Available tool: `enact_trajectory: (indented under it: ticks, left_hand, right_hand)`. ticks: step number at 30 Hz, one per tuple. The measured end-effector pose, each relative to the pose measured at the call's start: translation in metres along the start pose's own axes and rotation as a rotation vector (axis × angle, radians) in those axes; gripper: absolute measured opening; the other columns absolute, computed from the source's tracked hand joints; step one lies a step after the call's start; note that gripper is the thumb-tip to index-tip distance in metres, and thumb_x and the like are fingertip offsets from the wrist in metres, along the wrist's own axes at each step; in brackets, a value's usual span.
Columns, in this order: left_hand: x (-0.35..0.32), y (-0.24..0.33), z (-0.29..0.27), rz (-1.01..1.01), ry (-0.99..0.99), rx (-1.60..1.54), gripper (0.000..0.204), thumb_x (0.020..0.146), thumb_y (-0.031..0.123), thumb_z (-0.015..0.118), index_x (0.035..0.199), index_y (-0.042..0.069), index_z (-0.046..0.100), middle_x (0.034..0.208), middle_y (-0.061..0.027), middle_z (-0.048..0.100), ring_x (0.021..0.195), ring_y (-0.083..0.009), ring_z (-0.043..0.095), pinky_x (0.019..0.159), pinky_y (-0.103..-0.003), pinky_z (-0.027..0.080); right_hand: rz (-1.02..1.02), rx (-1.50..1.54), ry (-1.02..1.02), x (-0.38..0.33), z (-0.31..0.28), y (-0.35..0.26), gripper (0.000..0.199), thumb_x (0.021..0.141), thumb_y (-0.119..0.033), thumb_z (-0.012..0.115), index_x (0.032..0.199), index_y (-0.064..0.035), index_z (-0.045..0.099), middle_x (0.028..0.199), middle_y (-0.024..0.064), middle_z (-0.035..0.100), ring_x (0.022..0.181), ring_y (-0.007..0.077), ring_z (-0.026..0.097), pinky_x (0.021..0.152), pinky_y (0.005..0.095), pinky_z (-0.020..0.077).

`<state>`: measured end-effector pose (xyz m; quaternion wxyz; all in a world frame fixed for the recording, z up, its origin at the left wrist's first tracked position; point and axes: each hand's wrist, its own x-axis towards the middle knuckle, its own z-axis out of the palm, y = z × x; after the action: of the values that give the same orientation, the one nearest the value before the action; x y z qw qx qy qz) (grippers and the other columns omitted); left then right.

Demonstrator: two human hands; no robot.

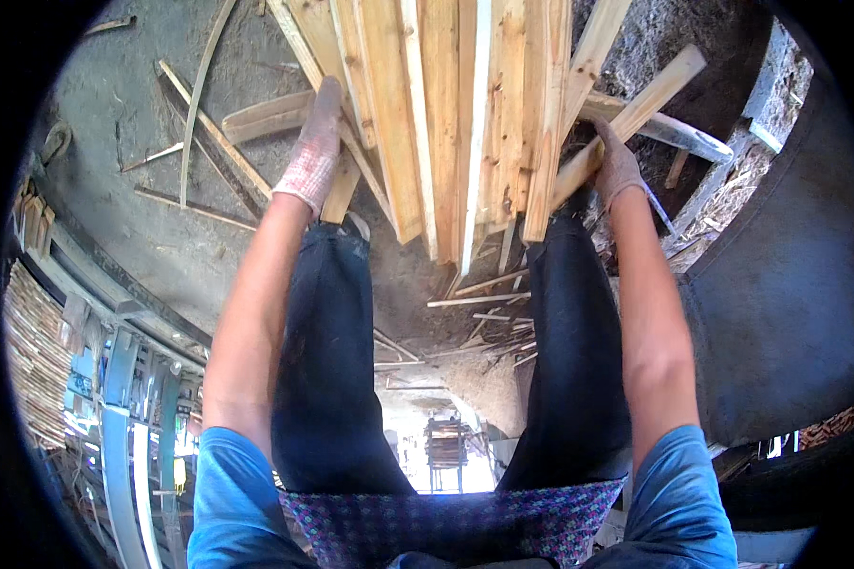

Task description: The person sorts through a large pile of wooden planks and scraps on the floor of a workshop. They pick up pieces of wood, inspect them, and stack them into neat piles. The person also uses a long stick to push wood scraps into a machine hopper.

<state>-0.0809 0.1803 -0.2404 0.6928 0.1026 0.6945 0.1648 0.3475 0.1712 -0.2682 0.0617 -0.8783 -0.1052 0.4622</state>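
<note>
A thick bundle of long, pale wooden planks (441,114) runs away from me between my legs, its near ends uneven. My left hand (317,147), in a light knitted glove with a darkened palm, lies along the bundle's left side, fingers stretched out. Beside it a short board (268,117) sticks out to the left. On the other side my gloved right hand (619,163) rests over a slanting plank (659,92), its fingers extended and pointing away from me. Its thumb is hidden. Another board (683,136) juts out to the right under that plank.
Thin wood strips (213,128) lie scattered on the grey floor at left, and more offcuts (484,302) lie between my feet. A dark curved panel (778,313) stands at right. Sawdust or shavings (731,204) collect beside it. Blue posts (119,379) and stacked wood (33,332) stand at left.
</note>
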Motion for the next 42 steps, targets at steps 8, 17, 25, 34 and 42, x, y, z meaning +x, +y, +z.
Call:
enact_trajectory:
  ticks: [8, 17, 25, 34, 42]
  left_hand:
    - [0.012, -0.017, -0.026, -0.049, 0.099, -0.012, 0.087, 0.097, 0.076, 0.032, 0.158, 0.013, 0.029, 0.156, -0.0145, 0.039, 0.143, -0.0308, 0.039, 0.118, -0.049, 0.032]
    - [-0.026, -0.018, 0.027, 0.501, 0.013, 0.791, 0.057, 0.11, 0.035, 0.025, 0.149, -0.006, 0.033, 0.148, -0.0344, 0.04, 0.14, -0.0441, 0.041, 0.12, -0.042, 0.032]
    - [-0.006, -0.057, 0.067, 0.441, 0.11, 0.783, 0.072, 0.105, 0.05, 0.044, 0.145, -0.009, 0.037, 0.136, -0.0337, 0.053, 0.126, -0.0451, 0.055, 0.11, -0.044, 0.043]
    - [0.018, -0.016, 0.009, 0.348, -0.105, 0.44, 0.068, 0.102, 0.044, 0.054, 0.151, 0.0, 0.038, 0.146, -0.0244, 0.051, 0.136, -0.0363, 0.05, 0.119, -0.045, 0.033]
    - [0.048, 0.003, 0.049, 0.175, -0.078, -0.174, 0.068, 0.093, 0.049, 0.068, 0.139, 0.0, 0.056, 0.131, -0.0156, 0.065, 0.113, -0.0237, 0.067, 0.096, -0.037, 0.056]
  right_hand:
    - [-0.389, -0.175, -0.159, -0.05, 0.038, -0.015, 0.059, 0.086, -0.045, 0.073, 0.119, 0.0021, 0.065, 0.102, 0.0093, 0.071, 0.092, 0.0227, 0.065, 0.084, 0.0349, 0.05]
    - [0.066, 0.21, -0.432, -0.051, 0.032, -0.017, 0.097, 0.093, -0.078, 0.044, 0.153, -0.0014, 0.039, 0.155, 0.0177, 0.043, 0.141, 0.0274, 0.043, 0.116, 0.0387, 0.035]
    - [0.103, 0.116, -0.665, -0.024, 0.03, -0.006, 0.104, 0.091, -0.084, 0.034, 0.157, -0.0029, 0.032, 0.155, 0.0166, 0.043, 0.137, 0.027, 0.047, 0.116, 0.0405, 0.0346]
    - [-0.048, 0.289, -0.911, -0.027, 0.054, -0.005, 0.094, 0.094, -0.078, 0.037, 0.157, -0.009, 0.031, 0.159, 0.0143, 0.038, 0.146, 0.0304, 0.035, 0.122, 0.0453, 0.0254]
    - [-0.371, 0.159, -0.858, 0.009, 0.065, 0.031, 0.102, 0.09, -0.084, 0.033, 0.158, -0.0078, 0.029, 0.157, 0.015, 0.039, 0.144, 0.031, 0.037, 0.121, 0.0451, 0.029]
